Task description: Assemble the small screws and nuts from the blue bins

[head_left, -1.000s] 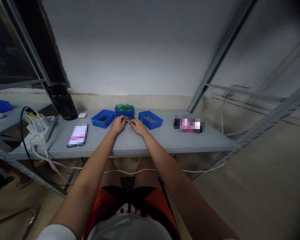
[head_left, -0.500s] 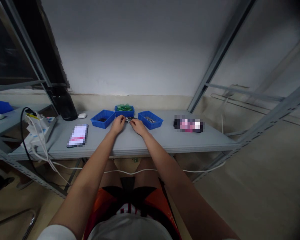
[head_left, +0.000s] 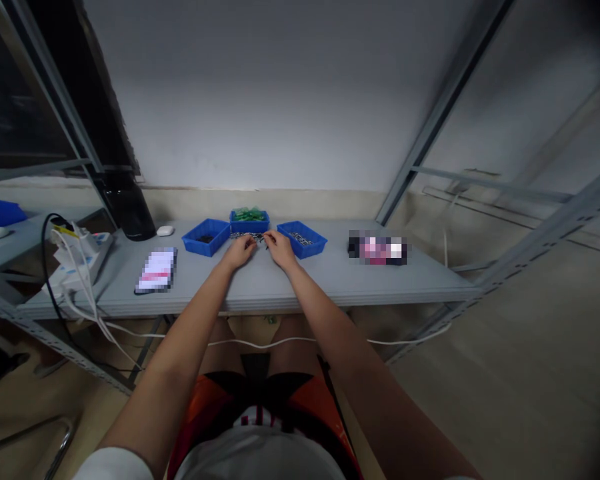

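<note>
My left hand (head_left: 241, 253) rests low over the grey tabletop, its fingertips pinched together; anything between them is too small to make out. Beside it, my right hand (head_left: 281, 251) is also closed in a pinch, with a tiny dark piece seeming to show at its fingertips. A small heap of shiny metal pieces (head_left: 247, 235) lies just beyond both hands, partly hidden by them. Around the heap stand a left blue bin (head_left: 199, 249) with dark small parts, a back blue bin (head_left: 250, 227) with green pieces, and a right blue bin (head_left: 310, 251) with silvery parts.
A phone (head_left: 156, 270) lies on the grey table (head_left: 330, 283) at left, near a white case (head_left: 165, 231), a black bottle (head_left: 129, 210) and a power strip (head_left: 87, 263) with cables. A blurred object (head_left: 377, 249) lies at right. Metal uprights frame the table.
My left hand has drawn slightly back and to the right, uncovering more of the metal heap. My right hand has shifted slightly forward and right, its fingertips lifted.
</note>
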The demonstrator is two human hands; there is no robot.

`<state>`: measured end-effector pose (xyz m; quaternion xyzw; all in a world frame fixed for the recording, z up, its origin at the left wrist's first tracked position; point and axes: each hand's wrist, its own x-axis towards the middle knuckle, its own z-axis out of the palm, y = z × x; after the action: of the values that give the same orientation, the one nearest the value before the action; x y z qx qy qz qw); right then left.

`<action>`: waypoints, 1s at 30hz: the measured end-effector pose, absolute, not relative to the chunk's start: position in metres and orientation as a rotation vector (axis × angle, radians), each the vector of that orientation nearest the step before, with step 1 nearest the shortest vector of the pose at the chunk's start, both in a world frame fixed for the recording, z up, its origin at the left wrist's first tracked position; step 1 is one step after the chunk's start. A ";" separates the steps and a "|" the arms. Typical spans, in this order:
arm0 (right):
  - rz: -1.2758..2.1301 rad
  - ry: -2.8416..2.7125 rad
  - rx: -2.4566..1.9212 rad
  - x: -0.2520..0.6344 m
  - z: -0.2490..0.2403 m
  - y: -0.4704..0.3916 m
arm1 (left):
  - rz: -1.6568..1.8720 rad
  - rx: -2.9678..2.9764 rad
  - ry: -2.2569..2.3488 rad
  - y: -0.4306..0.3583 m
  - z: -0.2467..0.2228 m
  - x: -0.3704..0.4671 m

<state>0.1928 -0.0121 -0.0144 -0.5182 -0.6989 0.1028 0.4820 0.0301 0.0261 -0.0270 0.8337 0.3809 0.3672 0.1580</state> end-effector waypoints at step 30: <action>0.177 -1.872 -1.359 0.197 -0.026 -0.004 | 1.171 2.308 1.282 0.015 -0.014 0.029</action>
<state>0.1967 -0.0040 -0.0263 -0.5369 -0.7397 0.0700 0.3995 0.0292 0.0152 -0.0144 0.7928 0.4403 0.4021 0.1263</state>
